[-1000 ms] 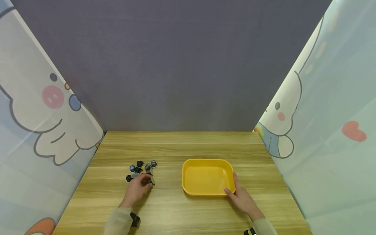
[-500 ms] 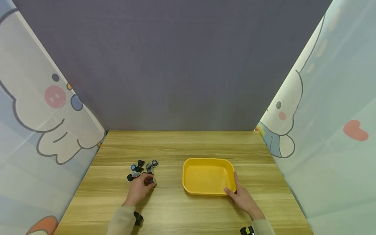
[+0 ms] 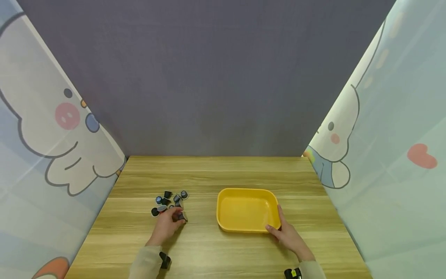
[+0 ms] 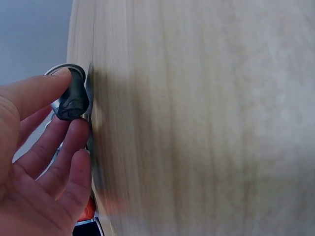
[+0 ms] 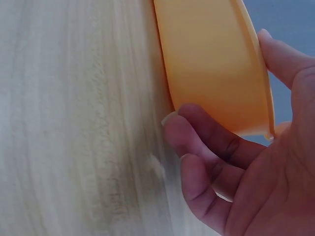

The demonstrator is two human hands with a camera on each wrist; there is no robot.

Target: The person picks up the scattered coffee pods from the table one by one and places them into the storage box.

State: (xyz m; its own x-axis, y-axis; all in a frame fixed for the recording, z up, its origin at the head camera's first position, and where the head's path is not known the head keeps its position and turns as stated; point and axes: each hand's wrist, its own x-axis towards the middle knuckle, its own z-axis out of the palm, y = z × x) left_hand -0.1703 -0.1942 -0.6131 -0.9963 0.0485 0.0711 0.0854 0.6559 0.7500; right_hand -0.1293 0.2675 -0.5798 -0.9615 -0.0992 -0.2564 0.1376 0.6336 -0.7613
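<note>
My left hand (image 3: 165, 227) pinches a dark coffee capsule (image 3: 182, 217) between thumb and fingers, at the near right side of a small group of capsules. Seen from the left wrist, the capsule (image 4: 74, 101) has a silvery rim and sits under the thumb, close to the wooden tabletop. Several other black, grey and blue capsules (image 3: 165, 201) lie just beyond that hand, some partly covered by it. My right hand (image 3: 292, 237) grips the near right corner of a yellow tray (image 3: 245, 215), thumb over the rim, other fingers curled against its outer wall (image 5: 211, 64). No capsule lies inside the tray.
The wooden table (image 3: 205, 248) ends at a grey backdrop (image 3: 216, 116). Printed cartoon sheets hang at the left (image 3: 38, 116) and right (image 3: 386, 128). In the left wrist view, something red (image 4: 88, 210) shows below the fingers.
My left hand has shifted slightly right with the pinched capsule, drawing it a little away from the others. My right hand keeps its grip on the tray.
</note>
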